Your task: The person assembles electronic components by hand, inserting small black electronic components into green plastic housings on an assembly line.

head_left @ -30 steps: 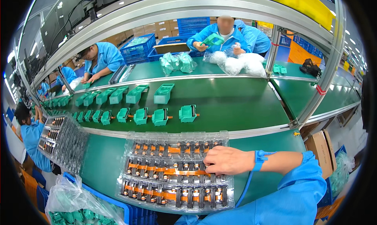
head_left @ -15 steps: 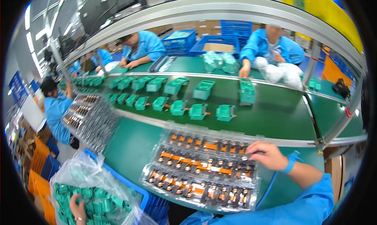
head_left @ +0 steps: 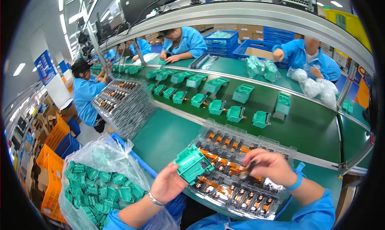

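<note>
My left hand (head_left: 166, 184) grips a green plastic housing (head_left: 191, 164) by its left side, tilted over the tray's left part. My right hand (head_left: 272, 166) is closed in a pinch on a small dark part (head_left: 249, 168) with a round metallic end, held above the tray's middle; the fingers partly cover it. Beneath both hands lies a clear plastic tray (head_left: 280, 146) with rows of black, orange and metallic parts. To the left, a clear plastic bag (head_left: 100, 149) holds many loose green housings (head_left: 94, 190).
Two rows of green housings (head_left: 216, 106) stand on the green belt (head_left: 309, 127) beyond the tray. A tall stack of clear trays (head_left: 126, 111) is at the left. Co-workers (head_left: 186, 43) in blue sit across the belt. A metal frame bar (head_left: 240, 13) spans overhead.
My left hand has come up out of the bag with a green housing. My right hand has moved from the tray's far right corner toward its middle, holding a small part. The view has swung left.
</note>
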A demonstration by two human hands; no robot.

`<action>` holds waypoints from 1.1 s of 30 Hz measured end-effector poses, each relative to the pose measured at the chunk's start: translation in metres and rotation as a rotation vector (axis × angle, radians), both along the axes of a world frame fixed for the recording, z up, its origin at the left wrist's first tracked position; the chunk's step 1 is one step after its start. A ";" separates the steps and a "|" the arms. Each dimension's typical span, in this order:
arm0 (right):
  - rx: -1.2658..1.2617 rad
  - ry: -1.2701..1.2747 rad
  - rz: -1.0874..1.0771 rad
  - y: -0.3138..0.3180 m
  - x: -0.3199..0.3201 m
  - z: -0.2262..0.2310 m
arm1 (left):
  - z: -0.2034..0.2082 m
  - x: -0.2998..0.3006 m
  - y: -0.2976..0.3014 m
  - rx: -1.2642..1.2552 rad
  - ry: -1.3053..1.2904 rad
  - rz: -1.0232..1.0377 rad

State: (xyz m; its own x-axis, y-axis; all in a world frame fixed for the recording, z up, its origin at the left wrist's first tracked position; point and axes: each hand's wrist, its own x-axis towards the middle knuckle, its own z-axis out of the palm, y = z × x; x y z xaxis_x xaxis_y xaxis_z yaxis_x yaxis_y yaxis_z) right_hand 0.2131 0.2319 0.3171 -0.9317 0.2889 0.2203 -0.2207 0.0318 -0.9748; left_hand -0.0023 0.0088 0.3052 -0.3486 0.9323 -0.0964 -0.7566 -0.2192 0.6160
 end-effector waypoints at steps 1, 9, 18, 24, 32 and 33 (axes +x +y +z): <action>0.296 0.054 0.034 -0.003 -0.008 0.009 | -0.005 0.004 0.004 -0.030 -0.028 -0.038; 0.902 0.226 0.120 -0.020 -0.042 -0.017 | -0.025 0.033 0.030 -0.117 -0.118 -0.088; -0.182 -0.096 0.122 -0.018 -0.043 -0.023 | -0.035 0.026 0.025 -0.082 0.912 0.179; -0.166 -0.030 -0.295 -0.016 -0.035 -0.015 | -0.051 0.019 0.024 -0.121 0.267 0.142; 0.158 -0.181 -0.347 -0.028 -0.028 -0.010 | -0.057 0.027 0.023 -0.134 0.344 0.186; 0.219 -0.178 -0.369 -0.027 -0.029 -0.009 | -0.057 0.028 0.022 -0.142 0.382 0.186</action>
State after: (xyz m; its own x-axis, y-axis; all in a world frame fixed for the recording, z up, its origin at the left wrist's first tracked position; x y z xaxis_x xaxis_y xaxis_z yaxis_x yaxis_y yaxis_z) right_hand 0.1845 0.2047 0.3082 -0.8039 0.5729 0.1596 0.0140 0.2866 -0.9579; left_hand 0.0254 0.0312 0.2486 -0.5446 0.8372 -0.0503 -0.4247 -0.2236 0.8773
